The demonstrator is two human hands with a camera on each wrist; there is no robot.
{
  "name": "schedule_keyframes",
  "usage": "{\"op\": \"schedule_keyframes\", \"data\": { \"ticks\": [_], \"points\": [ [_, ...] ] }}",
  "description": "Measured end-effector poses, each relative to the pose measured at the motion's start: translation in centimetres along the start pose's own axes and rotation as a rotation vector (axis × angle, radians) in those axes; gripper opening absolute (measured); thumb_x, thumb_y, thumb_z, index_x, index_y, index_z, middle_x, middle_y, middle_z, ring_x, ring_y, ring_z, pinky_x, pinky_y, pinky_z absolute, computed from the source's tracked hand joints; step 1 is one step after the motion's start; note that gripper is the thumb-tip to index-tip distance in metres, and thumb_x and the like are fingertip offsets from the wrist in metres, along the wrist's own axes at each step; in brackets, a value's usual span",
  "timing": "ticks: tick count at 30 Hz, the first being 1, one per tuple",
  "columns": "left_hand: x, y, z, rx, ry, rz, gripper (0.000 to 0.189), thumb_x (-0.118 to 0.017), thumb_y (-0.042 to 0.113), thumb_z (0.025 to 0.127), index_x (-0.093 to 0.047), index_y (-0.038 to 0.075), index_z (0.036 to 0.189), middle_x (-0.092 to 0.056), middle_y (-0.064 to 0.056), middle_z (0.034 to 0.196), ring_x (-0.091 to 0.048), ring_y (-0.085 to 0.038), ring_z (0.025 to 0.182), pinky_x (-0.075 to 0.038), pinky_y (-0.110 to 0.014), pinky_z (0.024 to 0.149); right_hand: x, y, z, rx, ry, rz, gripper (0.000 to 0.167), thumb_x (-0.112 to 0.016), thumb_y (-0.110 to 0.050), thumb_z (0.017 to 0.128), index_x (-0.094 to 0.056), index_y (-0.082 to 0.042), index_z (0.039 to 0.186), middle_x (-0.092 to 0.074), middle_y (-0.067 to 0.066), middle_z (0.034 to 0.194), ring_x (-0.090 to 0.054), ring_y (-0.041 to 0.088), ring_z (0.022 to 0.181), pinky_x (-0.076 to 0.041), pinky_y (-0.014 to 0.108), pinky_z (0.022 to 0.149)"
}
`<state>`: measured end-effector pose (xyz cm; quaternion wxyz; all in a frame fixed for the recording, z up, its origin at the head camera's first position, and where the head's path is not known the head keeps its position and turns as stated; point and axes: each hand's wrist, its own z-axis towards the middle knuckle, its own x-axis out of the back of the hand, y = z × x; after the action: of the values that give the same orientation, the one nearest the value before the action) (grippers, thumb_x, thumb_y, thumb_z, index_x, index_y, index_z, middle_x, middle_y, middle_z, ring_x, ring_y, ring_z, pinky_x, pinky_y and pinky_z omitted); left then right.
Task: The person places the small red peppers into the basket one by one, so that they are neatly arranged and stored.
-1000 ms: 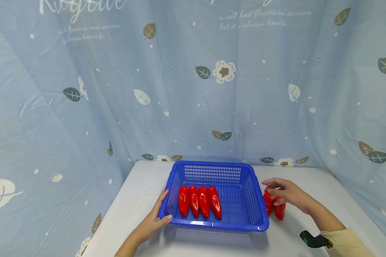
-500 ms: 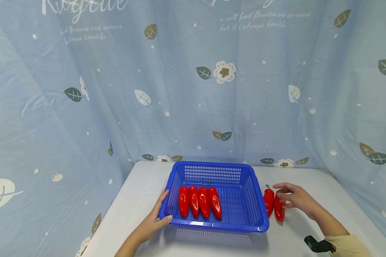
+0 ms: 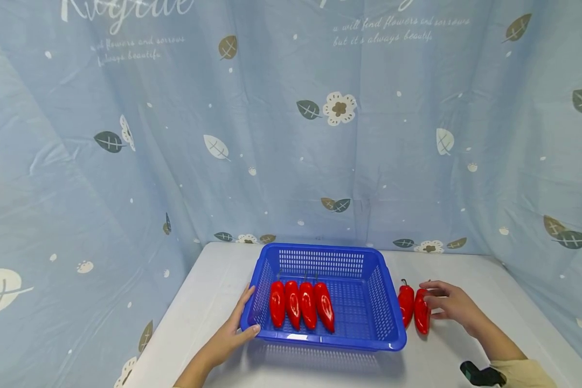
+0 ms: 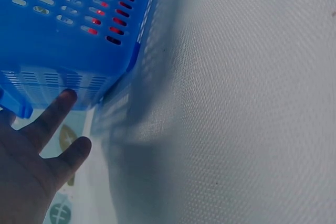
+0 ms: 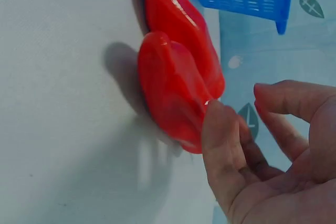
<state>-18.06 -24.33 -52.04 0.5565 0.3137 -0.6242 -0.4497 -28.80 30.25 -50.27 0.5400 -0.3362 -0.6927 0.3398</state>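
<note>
A blue plastic basket (image 3: 315,340) stands on the table with several red chili peppers (image 3: 292,304) side by side in its left half. At its near left corner rests my left hand (image 3: 229,335), thumb on the front rim and fingers along the left side. The left wrist view shows straight, spread fingers (image 4: 52,119) at the basket wall. Two more peppers lie just right of the basket: a nearer one (image 3: 406,304) and an outer one (image 3: 421,312). My right hand (image 3: 451,306) is at the outer pepper's right side, fingers bent loosely and thumb apart from them.
A white cloth covers the table (image 3: 223,269). Blue curtain (image 3: 271,161) with leaf and flower prints hangs behind and at both sides. A black strap device (image 3: 482,373) sits near my right sleeve (image 3: 524,373).
My right hand has moved right, off the nearer loose pepper to the outer one's right side, uncovering both. My left hand, the basket and the peppers in it stay put.
</note>
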Motion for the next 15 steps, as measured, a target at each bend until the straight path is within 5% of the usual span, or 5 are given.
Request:
{"op": "schedule_keyframes", "data": {
  "ticks": [15],
  "points": [
    [0.0,-0.3,0.1,-0.006,-0.002,-0.008,0.088,-0.065,0.031,0.096,-0.01,0.032,0.165,0.005,-0.008,0.172,-0.006,-0.05,0.152,-0.022,-0.076,0.11,-1.6,1.4,0.6,-0.05,0.047,-0.12,0.07,-0.077,-0.023,0.09,-0.043,0.006,0.145,-0.039,0.044,0.138,-0.055,0.055,0.115,-0.062,0.044,0.076]
  ]
}}
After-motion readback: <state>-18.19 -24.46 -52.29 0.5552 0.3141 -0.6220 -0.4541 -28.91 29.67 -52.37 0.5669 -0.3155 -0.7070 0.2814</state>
